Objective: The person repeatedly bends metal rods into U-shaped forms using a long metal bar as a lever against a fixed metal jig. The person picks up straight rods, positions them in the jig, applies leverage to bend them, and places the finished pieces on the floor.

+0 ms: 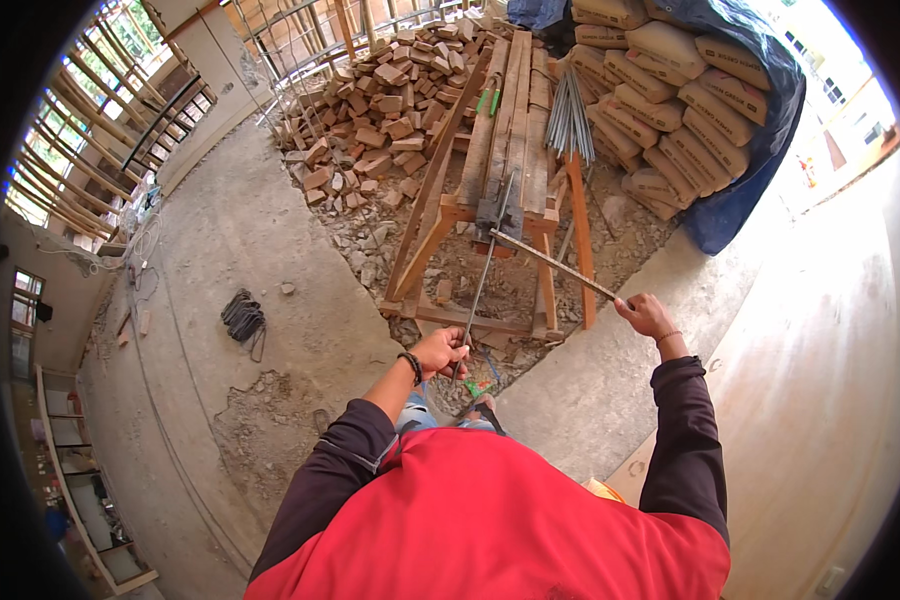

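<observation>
My left hand (440, 352) is closed around the near end of a thin steel rod (479, 290), which runs away from me onto a wooden workbench (467, 212). At the bench's near end, the rod passes over a dark metal plate (511, 218). Out to the right, my right hand (647, 315) grips the end of a long bending bar (560, 265). The bar's far end meets the rod at the plate, and it slants from there towards me. Exactly how its head sits on the rod is too small to tell.
A bundle of grey steel rods (571, 115) and a green-handled tool (488, 101) lie on the bench. Behind are a brick pile (390, 105) and stacked brown sacks (685, 120) under blue tarp (775, 120). Bent dark rods (243, 316) lie on the left floor; a pale board (800, 400) lies right.
</observation>
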Tool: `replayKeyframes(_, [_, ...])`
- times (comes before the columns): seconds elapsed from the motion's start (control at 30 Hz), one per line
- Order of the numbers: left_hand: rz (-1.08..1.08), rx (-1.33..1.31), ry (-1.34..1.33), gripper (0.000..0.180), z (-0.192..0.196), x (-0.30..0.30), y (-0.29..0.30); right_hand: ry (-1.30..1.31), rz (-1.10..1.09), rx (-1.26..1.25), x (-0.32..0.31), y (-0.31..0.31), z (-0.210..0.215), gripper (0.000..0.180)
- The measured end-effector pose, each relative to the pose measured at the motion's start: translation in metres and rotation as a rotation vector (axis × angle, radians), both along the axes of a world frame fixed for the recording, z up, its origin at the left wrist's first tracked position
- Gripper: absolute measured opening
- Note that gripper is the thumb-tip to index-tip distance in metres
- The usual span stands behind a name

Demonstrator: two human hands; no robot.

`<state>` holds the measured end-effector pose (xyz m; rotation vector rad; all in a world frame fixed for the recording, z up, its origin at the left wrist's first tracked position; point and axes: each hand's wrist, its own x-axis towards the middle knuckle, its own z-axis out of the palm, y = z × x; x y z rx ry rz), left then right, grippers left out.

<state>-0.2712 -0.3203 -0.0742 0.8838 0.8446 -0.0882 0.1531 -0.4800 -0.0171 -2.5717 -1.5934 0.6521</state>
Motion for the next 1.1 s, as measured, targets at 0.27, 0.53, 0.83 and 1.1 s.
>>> replayKeyframes(0.27, [-0.060,-0.003,0.011,0.015,0.007,-0.017,0.022,-0.031,-0.007,0.048,-0.009,-0.005,-0.006,0.061])
replayKeyframes(0.53, [-0.065,-0.012,0.019,0.010,0.011,-0.022,0.029,0.087,-0.090,0.012,-0.025,-0.015,-0.027,0.063])
replayKeyframes(0.83, [-0.097,-0.003,0.007,0.010,0.009,-0.030,0.043,0.192,-0.211,0.081,-0.054,-0.030,-0.049,0.061])
replayKeyframes(1.1, [-0.102,-0.009,0.011,0.012,0.008,-0.029,0.044,0.258,-0.226,0.012,-0.055,-0.028,-0.043,0.062])
